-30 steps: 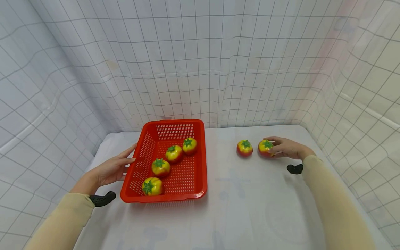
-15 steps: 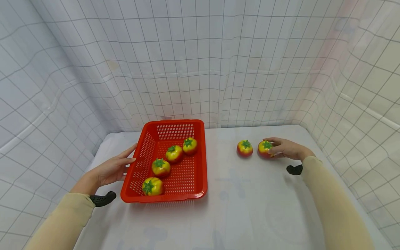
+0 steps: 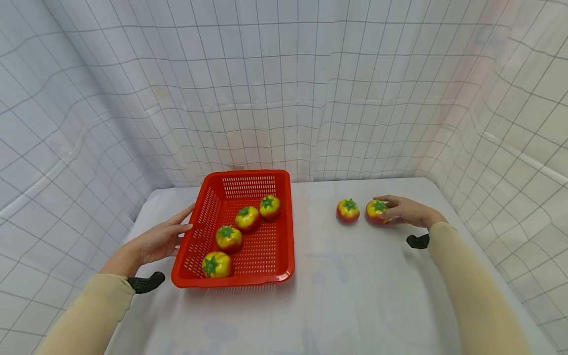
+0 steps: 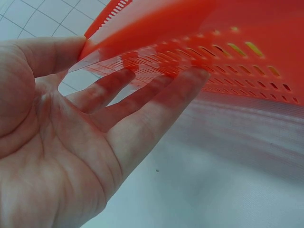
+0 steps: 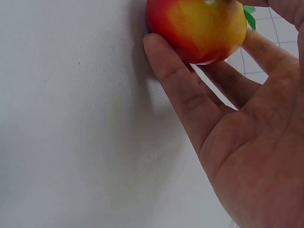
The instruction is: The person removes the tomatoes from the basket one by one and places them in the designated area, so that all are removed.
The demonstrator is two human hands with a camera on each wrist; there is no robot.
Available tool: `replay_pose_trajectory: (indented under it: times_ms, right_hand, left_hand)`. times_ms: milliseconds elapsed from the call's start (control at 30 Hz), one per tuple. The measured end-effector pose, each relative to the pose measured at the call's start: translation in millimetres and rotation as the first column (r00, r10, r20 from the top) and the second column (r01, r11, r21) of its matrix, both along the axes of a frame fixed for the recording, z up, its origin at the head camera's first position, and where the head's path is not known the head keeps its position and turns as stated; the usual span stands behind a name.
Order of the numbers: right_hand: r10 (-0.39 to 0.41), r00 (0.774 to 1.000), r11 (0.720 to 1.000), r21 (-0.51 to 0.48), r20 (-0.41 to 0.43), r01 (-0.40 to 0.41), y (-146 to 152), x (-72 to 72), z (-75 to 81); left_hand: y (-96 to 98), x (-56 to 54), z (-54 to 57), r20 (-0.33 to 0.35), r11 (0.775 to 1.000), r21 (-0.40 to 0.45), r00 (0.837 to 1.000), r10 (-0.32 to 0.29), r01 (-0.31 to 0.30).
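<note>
My left hand [image 3: 161,240] touches the left side of a red slotted plastic basket [image 3: 290,241]. In the left wrist view, the thumb meets the rim and the other fingers [image 4: 156,107] lie fairly straight against the outer wall. At the right of the table, my right hand [image 3: 408,211] grips a red-and-yellow tomato [image 3: 374,211] with a green star-shaped top. The right wrist view shows thumb and fingers around this tomato [image 5: 199,28], close to the white cloth. A second tomato [image 3: 347,211] sits just left of the held one.
Several similar tomatoes, among them a front one [image 3: 217,265], lie in a slanting row inside the basket. White cloth covers the table [image 3: 337,296]. Grid-patterned white curtains [image 3: 293,98] enclose the back and both sides.
The tomato in my right hand has shifted very slightly left, along with the hand. My left hand and the basket stay in place.
</note>
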State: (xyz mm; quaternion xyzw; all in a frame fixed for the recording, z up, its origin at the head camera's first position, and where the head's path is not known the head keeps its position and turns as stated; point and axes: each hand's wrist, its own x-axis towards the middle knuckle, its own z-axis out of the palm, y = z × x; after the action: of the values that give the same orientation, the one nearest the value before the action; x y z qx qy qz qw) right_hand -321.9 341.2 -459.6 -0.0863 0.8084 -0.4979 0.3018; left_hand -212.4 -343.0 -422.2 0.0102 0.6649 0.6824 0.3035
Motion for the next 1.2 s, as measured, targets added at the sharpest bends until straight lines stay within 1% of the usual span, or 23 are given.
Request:
replay_pose_trajectory:
  times_ms: [267, 767, 967, 1033, 1200]
  right_hand:
    - [-0.005, 1.000, 1.000, 0.013, -0.004, 0.005, 0.0, 0.4, -0.3]
    - [-0.003, 1.000, 1.000, 0.030, -0.008, 0.003, 0.2, 0.0, -2.9]
    - [-0.006, 1.000, 1.000, 0.021, -0.007, 0.006, 0.1, 0.0, -2.7]
    - [-0.008, 1.000, 1.000, 0.028, -0.007, 0.008, -0.2, -0.1, -2.6]
    - [-0.005, 1.000, 0.999, 0.047, -0.009, 0.005, 0.0, -0.2, -2.6]
  left_hand:
    - [0.9, -0.9, -0.3, 0.024, 1.000, -0.013, 0.999, 0.027, -0.027]
    - [2.2, 0.3, 0.6, 0.019, 0.999, -0.014, 0.999, 0.034, -0.034]
    - [0.8, 0.1, 0.9, 0.009, 1.000, -0.010, 1.000, 0.014, -0.014]
    - [0.3, 0.1, 1.0, 0.003, 1.000, -0.013, 1.000, 0.002, -0.002]
    - [0.8, 0.5, 1.6, -0.003, 1.000, -0.026, 1.000, -0.001, 0.001]
